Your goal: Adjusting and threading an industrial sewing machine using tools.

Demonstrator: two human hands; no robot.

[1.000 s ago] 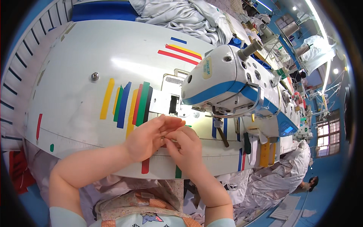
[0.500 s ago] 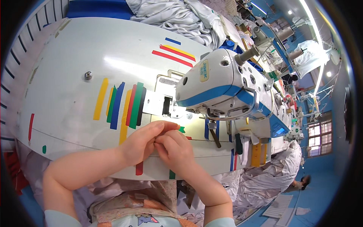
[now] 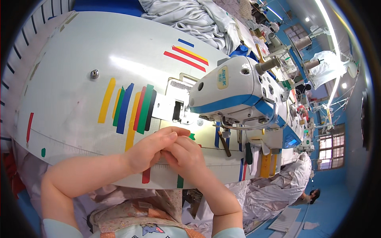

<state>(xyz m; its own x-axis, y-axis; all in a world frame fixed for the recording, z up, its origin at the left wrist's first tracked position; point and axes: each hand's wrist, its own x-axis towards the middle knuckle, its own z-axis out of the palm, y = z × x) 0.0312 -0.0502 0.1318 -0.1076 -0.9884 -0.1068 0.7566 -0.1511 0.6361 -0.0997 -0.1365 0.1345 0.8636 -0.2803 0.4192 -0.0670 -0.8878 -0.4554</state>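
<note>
My left hand (image 3: 152,146) and my right hand (image 3: 185,155) are pressed together over the front of the white sewing table (image 3: 71,95). The fingers of my left hand bend across those of my right, which curl inward. Whatever sits between them, if anything, is hidden. Just beyond and to the right stands a white and blue sewing machine (image 3: 228,85), its needle area lit. A small green strip of tape (image 3: 192,137) shows beside my right hand's fingers.
Coloured tape strips (image 3: 127,107) mark the table left of the machine. A metal knob (image 3: 94,74) stands farther left. Right of my hands lie a brown-handled tool (image 3: 224,145) and a dark green-handled tool (image 3: 248,154). Heaped pale fabric (image 3: 190,20) lies behind; more white fabric (image 3: 270,194) hangs at right.
My hands stay together at nearly the same spot, with the left fingers now laid more fully over the right. The whole view has shifted slightly.
</note>
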